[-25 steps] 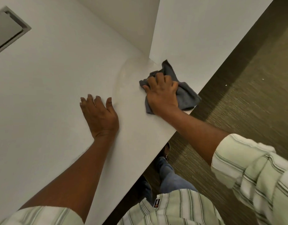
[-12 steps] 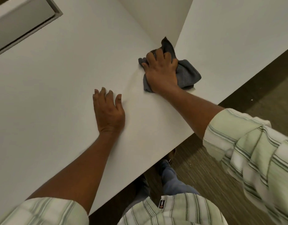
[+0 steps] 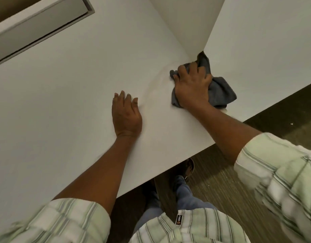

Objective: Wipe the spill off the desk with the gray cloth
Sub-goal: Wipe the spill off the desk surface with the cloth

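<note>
My right hand (image 3: pixel 192 88) presses the crumpled gray cloth (image 3: pixel 220 91) flat on the white desk (image 3: pixel 72 102), close to the desk's front edge and just below the foot of an upright white divider panel (image 3: pixel 186 20). One corner of the cloth pokes up toward the divider's base. A faint curved damp streak (image 3: pixel 155 81) shows on the desk left of the cloth. My left hand (image 3: pixel 125 114) rests palm down on the desk, fingers together, a hand's width left of the cloth, holding nothing.
A grey-framed recessed panel (image 3: pixel 37 27) is set in the desk at the top left. The divider separates this desk from a second white surface (image 3: pixel 265 50) on the right. Dark wood-grain floor (image 3: pixel 238 190) and my legs lie below the desk edge.
The right hand has slid the cloth back and forth near the divider's foot, leaving a curved wet streak. The left hand has stayed flat on the desk. My head view shifted.
</note>
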A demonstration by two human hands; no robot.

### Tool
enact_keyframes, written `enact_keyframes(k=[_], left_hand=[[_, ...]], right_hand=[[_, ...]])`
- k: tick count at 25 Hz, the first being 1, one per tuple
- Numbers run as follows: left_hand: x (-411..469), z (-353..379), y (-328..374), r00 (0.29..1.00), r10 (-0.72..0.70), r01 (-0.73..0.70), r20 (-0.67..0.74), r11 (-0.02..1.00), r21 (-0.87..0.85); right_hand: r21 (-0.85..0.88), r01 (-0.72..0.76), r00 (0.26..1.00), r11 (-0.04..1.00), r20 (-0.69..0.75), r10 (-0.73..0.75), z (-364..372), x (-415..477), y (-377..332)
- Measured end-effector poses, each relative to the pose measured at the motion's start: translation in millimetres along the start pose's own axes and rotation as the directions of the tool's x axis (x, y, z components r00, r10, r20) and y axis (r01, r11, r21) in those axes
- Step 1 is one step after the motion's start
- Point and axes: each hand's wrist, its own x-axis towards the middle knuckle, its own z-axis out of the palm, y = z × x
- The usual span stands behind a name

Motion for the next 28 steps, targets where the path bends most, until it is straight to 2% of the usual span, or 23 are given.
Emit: enact_keyframes(k=[4, 5, 7, 10, 11, 12, 14, 16, 18, 21, 23, 26, 28], left_hand=[[-42.6, 5.2, 11.3, 0.986, -0.154, 0.147, -0.063, 0.984, -0.103], [-52.3, 6.0, 15.6, 0.982, -0.178, 0.169, -0.062, 0.977, -0.127], [-66.0, 4.5, 24.6, 0.983, -0.179, 0.168, -0.051, 0.972, -0.163], [-72.3, 1.1, 27.8, 0.978, -0.204, 0.195, -0.034, 0.965, -0.174], [-76.7, -0.7, 25.6, 0.978, -0.206, 0.198, -0.026, 0.966, -0.168], [-84.1, -3.8, 22.6, 0.982, -0.186, 0.182, -0.011, 0.97, -0.163], [-105.4, -11.5, 14.1, 0.993, -0.108, 0.115, 0.055, 0.983, -0.143], [-126.7, -17.4, -0.5, 0.994, -0.026, 0.038, 0.111, 0.993, -0.109], [-136.5, -19.3, -14.7, 0.991, 0.022, -0.008, 0.13, 0.994, -0.105], [-146.2, -23.3, -18.0, 0.992, 0.05, -0.035, 0.113, 0.991, -0.132], [-156.4, -28.1, -16.9, 0.991, 0.034, -0.018, 0.13, 0.993, -0.116], [-167.7, -40.4, -17.9, 0.98, 0.028, -0.014, 0.199, 0.997, -0.073], [-165.0, -45.6, -15.8, 0.974, 0.026, -0.016, 0.224, 0.999, -0.049]], right_hand=[[0.0, 0.026, 1.0, 1.0, 0.012, -0.026, 5.2, 29.1, -17.3], [0.021, 0.073, 0.997, 0.997, 0.005, -0.073, 2.6, 20.3, -19.4], [0.078, 0.245, 0.97, 0.966, -0.022, -0.244, -1.7, -22.4, -22.1], [0.128, 0.506, 0.861, 0.853, -0.025, -0.508, -5.0, -95.0, -8.8], [0.104, 0.515, 0.857, 0.851, -0.03, -0.515, -3.8, -103.0, 2.0], [0.083, 0.468, 0.884, 0.88, -0.047, -0.465, -3.5, -101.2, 12.8], [0.091, 0.223, 0.973, 0.971, -0.075, -0.217, -5.5, -76.6, 20.8], [0.089, 0.031, 0.998, 0.996, -0.064, -0.026, -7.7, -56.8, 9.7], [0.065, 0.05, 0.998, 0.997, -0.041, -0.047, -3.2, -65.6, -16.5], [0.037, 0.265, 0.964, 0.964, -0.048, -0.263, 7.4, -116.3, -45.5], [0.054, 0.326, 0.945, 0.944, -0.047, -0.324, 7.8, -144.3, -49.7], [0.053, 0.321, 0.947, 0.946, -0.036, -0.319, 3.2, -171.3, -34.8], [0.04, 0.237, 0.97, 0.971, -0.07, -0.234, 2.2, -177.2, -19.3]])
